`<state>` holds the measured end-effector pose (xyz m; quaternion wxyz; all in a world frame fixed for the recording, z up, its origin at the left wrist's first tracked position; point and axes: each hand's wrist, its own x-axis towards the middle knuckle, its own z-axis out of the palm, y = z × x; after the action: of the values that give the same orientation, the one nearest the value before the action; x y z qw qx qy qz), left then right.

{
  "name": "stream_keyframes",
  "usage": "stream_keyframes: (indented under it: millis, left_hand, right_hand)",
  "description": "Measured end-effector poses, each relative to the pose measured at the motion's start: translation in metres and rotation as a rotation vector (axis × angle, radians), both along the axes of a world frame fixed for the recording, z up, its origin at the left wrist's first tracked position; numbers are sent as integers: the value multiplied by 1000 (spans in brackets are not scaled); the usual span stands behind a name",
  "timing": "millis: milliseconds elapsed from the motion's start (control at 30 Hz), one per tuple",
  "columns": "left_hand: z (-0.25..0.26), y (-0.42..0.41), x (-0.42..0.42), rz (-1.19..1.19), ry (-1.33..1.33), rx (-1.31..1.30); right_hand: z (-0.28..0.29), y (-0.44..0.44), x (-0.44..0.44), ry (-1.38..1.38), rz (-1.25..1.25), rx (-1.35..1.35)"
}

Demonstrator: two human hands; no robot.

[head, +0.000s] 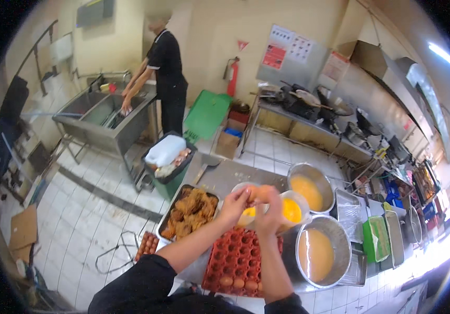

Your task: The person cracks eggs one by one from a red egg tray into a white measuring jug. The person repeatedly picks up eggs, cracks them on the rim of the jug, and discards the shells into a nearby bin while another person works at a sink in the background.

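My left hand grips a brown egg above the steel table. Close beside it, my right hand has its fingers curled at the same egg; motion blur hides whether this is one egg, two, or parts of a shell. Beneath the hands stand a clear plastic tub with yolks and a second tub, partly covered by my fingers, also with yolk inside. Nearer my body lies a red egg tray, mostly bare cups, with several brown eggs along its near row.
Two steel pots of beaten egg stand on the right. Fried chicken fills a tray at left, near a spatula. Beyond are a heaped waste bin and a person at a steel sink.
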<state>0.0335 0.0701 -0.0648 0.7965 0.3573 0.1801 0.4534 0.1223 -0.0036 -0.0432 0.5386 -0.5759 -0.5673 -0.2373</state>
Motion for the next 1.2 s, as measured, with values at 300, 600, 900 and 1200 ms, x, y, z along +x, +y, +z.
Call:
stream_keyframes:
  millis: [300, 600, 900, 1200]
  left_hand:
    - [-21, 21, 14, -48, 39, 47]
    - [-11, 54, 10, -235, 77, -255]
    - [-10, 81, 17, -61, 542, 966]
    - [-17, 97, 22, -116, 718, 1182]
  right_hand:
    - [-26, 18, 14, 88, 4, -41]
    - [-36, 40, 43, 1002, 487, -131]
    - [-40, 48, 87, 742, 480, -566]
    - [-60, 49, 90, 588, 398, -632]
